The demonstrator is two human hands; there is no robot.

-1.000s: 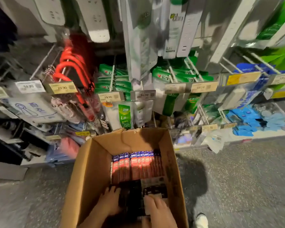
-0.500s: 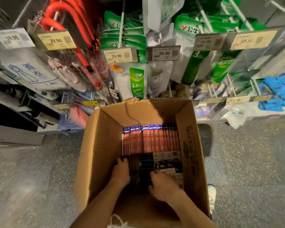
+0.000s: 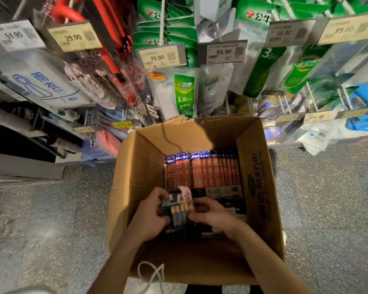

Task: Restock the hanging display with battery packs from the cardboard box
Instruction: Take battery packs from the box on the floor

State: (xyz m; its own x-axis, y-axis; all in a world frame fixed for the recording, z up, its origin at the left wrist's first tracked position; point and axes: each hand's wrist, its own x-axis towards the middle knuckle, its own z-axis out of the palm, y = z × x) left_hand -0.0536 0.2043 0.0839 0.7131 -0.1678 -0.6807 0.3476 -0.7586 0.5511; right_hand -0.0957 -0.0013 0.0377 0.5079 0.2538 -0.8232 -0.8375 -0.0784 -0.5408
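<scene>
Dozens of bagged goods hang on the display (image 3: 184, 94) above an open box (image 3: 261, 187) that stands on the floor (image 3: 51, 219). Upright red packs (image 3: 202, 172) fill the box's far row, and darker packs (image 3: 225, 194) lie nearer. Both hands are down in the near half. The left hand (image 3: 147, 217) curls round a small bundle (image 3: 176, 209) of dark packs from the left, and the right hand (image 3: 215, 215) pinches its right edge.

Judging by the cells showing through the blister, the bundle is dense and heavy for its size. The card backs look stiff and the plastic fronts slick, so the packs may slide off one another. It is best gripped across the whole stack at the cells, leaving the top cards free for hanging.

I cannot tell which hook is meant for batteries. The box's near bottom is in shadow, the fingertips under the bundle are hidden, and the number of packs held is unclear.
</scene>
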